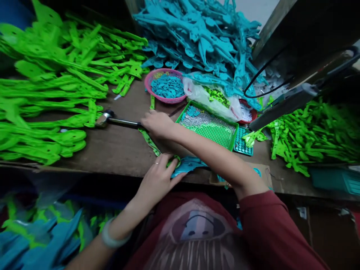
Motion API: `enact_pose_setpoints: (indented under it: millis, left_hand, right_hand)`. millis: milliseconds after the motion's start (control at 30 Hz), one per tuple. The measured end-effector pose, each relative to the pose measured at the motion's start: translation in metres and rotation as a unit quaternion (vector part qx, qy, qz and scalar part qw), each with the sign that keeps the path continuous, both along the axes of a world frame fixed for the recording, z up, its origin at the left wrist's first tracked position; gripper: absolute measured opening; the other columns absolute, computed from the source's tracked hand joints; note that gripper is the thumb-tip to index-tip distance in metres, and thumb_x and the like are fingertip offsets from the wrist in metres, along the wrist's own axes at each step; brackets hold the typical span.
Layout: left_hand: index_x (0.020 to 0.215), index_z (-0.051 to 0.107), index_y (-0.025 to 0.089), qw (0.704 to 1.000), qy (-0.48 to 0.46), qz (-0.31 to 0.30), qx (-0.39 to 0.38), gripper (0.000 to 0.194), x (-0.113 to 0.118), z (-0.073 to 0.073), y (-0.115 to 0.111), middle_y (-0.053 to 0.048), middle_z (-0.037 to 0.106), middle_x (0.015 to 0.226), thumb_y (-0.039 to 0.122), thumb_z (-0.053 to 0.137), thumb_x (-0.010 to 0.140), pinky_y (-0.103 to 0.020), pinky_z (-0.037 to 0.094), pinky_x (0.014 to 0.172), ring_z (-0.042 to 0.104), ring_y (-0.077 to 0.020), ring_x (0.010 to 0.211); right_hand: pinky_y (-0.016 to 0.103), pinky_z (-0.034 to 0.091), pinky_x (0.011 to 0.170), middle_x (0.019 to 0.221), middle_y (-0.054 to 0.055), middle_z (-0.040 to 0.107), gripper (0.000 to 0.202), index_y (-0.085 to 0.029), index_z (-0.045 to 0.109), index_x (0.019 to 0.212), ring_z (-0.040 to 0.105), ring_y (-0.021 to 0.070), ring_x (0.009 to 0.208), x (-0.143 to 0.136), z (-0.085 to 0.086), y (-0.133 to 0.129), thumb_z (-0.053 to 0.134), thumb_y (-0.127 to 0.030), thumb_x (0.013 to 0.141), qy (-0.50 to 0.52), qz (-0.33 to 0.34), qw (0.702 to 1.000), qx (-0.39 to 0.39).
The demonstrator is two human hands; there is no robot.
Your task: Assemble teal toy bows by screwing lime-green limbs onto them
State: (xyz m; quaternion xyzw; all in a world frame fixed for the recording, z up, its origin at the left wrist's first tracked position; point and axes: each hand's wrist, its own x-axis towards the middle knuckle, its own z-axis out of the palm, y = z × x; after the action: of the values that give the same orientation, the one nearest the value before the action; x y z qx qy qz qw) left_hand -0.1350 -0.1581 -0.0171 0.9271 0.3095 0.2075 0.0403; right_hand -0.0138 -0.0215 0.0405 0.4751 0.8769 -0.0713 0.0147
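Left grip (157, 175) on blue piece (189, 164)

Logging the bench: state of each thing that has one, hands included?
Right hand: closed on hammer
Hammer: held by handle, head pointing left
Left hand: closed on blue part, green part
Green tray: partly filled, bottom showing
Pink basket: filled with blue pieces
Bag: open, green pieces showing
Red basket: holds white pieces

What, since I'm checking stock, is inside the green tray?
Small silvery pieces and blue pieces; perforated green floor shows in front. What lies beneath the pieces is hidden.
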Motion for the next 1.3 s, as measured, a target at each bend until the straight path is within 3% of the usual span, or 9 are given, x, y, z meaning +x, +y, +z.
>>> enact_pose_setpoints:
  millis: [267, 400, 467, 567, 667, 767, 867, 1000, 1300]
  left_hand:
    - [0.111, 0.063, 0.006, 1.000, 0.017, -0.015, 0.020, 0.040, -0.001, 0.002, 0.002, -0.020, 0.060, 0.108, 0.043, 0.053, 0.098, -0.049, 0.058, 0.088, 0.060, -0.0353, 0.104]
    - [0.114, 0.063, 0.004, 0.999, 0.010, -0.031, 0.026, 0.041, -0.002, 0.002, 0.003, -0.023, 0.060, 0.114, 0.040, 0.056, 0.097, -0.051, 0.058, 0.091, 0.059, -0.0369, 0.109]
    - [0.114, 0.063, 0.003, 0.999, 0.006, -0.029, 0.023, 0.040, -0.002, 0.003, 0.003, -0.023, 0.060, 0.114, 0.039, 0.057, 0.097, -0.051, 0.057, 0.091, 0.059, -0.0371, 0.109]
    - [0.111, 0.065, 0.004, 1.000, -0.001, -0.013, 0.010, 0.036, 0.000, 0.007, 0.002, -0.022, 0.060, 0.113, 0.036, 0.058, 0.097, -0.055, 0.055, 0.093, 0.059, -0.0375, 0.107]
    - [0.110, 0.066, 0.004, 1.000, -0.008, -0.007, 0.021, 0.033, 0.004, 0.011, 0.000, -0.023, 0.060, 0.119, 0.032, 0.055, 0.098, -0.055, 0.053, 0.098, 0.059, -0.0377, 0.111]
    - [0.114, 0.064, 0.000, 0.999, -0.004, -0.017, 0.038, 0.033, 0.007, 0.013, -0.002, -0.022, 0.064, 0.119, 0.027, 0.050, 0.101, -0.048, 0.053, 0.098, 0.060, -0.0344, 0.111]
    - [0.116, 0.064, -0.001, 0.999, 0.001, -0.017, 0.038, 0.034, 0.009, 0.014, -0.003, -0.020, 0.067, 0.115, 0.025, 0.047, 0.102, -0.046, 0.053, 0.095, 0.062, -0.0324, 0.107]
    - [0.112, 0.066, -0.001, 1.000, 0.005, -0.015, 0.021, 0.035, 0.010, 0.018, -0.002, -0.020, 0.069, 0.111, 0.025, 0.046, 0.101, -0.044, 0.053, 0.091, 0.063, -0.0314, 0.104]
    - [0.109, 0.068, 0.005, 1.000, 0.001, -0.002, 0.010, 0.034, 0.008, 0.018, -0.001, -0.015, 0.072, 0.106, 0.033, 0.051, 0.101, -0.042, 0.051, 0.086, 0.065, -0.0287, 0.099]
  right_hand:
    - [0.036, 0.051, 0.092, 0.122, 0.011, 0.067, 0.027, -0.003, 0.056, 0.088, 0.054, 0.0240, 0.129, -0.016, 0.021, 0.014, 0.036, -0.017, 0.100, -0.019, -0.031, 0.996, 0.081]
    - [0.030, 0.045, 0.093, 0.115, 0.005, 0.065, 0.030, -0.004, 0.048, 0.074, 0.050, 0.0192, 0.133, 0.000, 0.025, 0.022, 0.029, -0.014, 0.096, -0.024, -0.049, 0.992, 0.117]
    - [0.030, 0.046, 0.094, 0.117, 0.006, 0.063, 0.027, -0.004, 0.053, 0.085, 0.052, 0.0188, 0.131, 0.017, 0.025, 0.006, 0.032, -0.016, 0.097, -0.016, -0.048, 0.991, 0.124]
    - [0.032, 0.052, 0.091, 0.114, 0.009, 0.066, 0.017, -0.009, 0.058, 0.105, 0.062, 0.0195, 0.115, 0.047, 0.023, -0.053, 0.047, -0.020, 0.097, 0.010, -0.050, 0.994, 0.101]
    - [0.039, 0.056, 0.085, 0.101, 0.013, 0.068, 0.022, -0.008, 0.058, 0.111, 0.066, 0.0243, 0.096, 0.073, 0.016, -0.127, 0.055, -0.024, 0.096, 0.085, -0.106, 0.990, -0.025]
    - [0.039, 0.056, 0.087, 0.110, 0.016, 0.067, 0.034, -0.007, 0.051, 0.128, 0.065, 0.0255, 0.101, 0.091, 0.001, -0.174, 0.055, -0.019, 0.096, 0.166, -0.146, 0.971, -0.090]
    - [0.035, 0.054, 0.087, 0.109, 0.012, 0.068, 0.029, -0.012, 0.055, 0.128, 0.065, 0.0215, 0.100, 0.097, -0.013, -0.183, 0.049, -0.016, 0.099, 0.258, -0.173, 0.945, -0.103]
    - [0.030, 0.051, 0.085, 0.101, 0.007, 0.072, 0.018, -0.017, 0.065, 0.113, 0.066, 0.0182, 0.094, 0.100, -0.017, -0.170, 0.058, -0.020, 0.097, 0.320, -0.152, 0.922, -0.157]
    - [0.027, 0.046, 0.074, 0.092, 0.006, 0.060, 0.026, -0.017, 0.067, 0.113, 0.059, 0.0166, 0.084, 0.104, -0.023, -0.173, 0.044, -0.020, 0.103, 0.215, -0.121, 0.960, -0.134]
